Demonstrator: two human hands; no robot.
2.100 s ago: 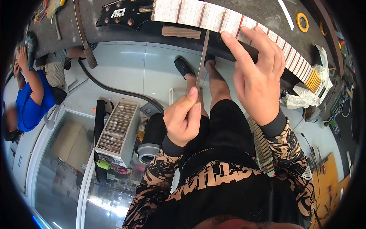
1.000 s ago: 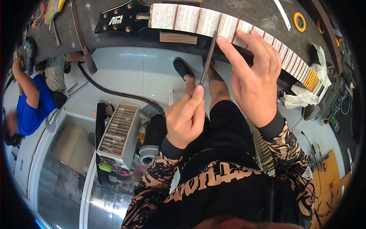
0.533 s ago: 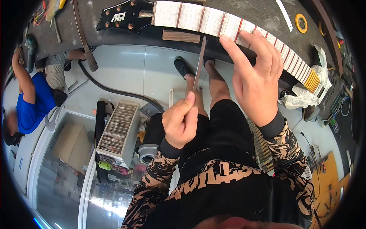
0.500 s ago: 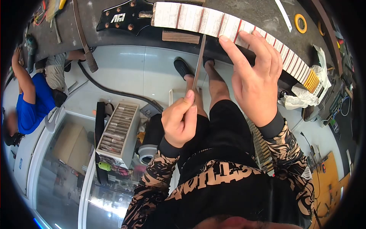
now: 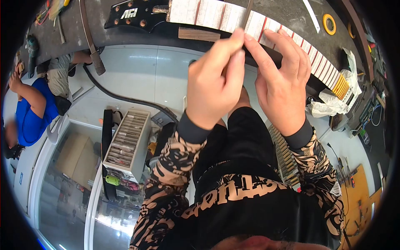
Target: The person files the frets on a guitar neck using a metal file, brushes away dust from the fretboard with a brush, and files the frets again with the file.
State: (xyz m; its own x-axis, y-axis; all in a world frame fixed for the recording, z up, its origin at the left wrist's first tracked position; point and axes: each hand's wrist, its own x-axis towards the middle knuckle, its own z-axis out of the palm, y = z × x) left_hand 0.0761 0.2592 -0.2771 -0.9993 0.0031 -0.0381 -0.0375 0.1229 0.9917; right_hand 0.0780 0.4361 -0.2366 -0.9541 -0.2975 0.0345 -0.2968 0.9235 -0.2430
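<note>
My left hand (image 5: 214, 81) is closed around a narrow metal file (image 5: 248, 11), which lies across the edge of a guitar neck (image 5: 210, 14). The neck's fretboard is covered in whitish tape, with reddish fret lines showing between the strips. My right hand (image 5: 285, 79) is beside it, fingers spread and fingertips touching the taped fretboard's near edge. At the left end is the black headstock (image 5: 129, 16) with white lettering. Yellow tape strips (image 5: 341, 88) cover the frets at the right end. My left fist hides the lower part of the file.
A wooden block (image 5: 199, 34) lies under the neck on the dark workbench (image 5: 75, 21). A yellow tape roll (image 5: 329, 25) and a pale strip (image 5: 311, 16) lie beyond. A person in a blue shirt (image 5: 39, 108) is at the left. A box of slats (image 5: 128, 139) stands below.
My left hand has moved up and right with the file, from below the neck to its edge, close to my right fingers. My right hand stays nearly in place.
</note>
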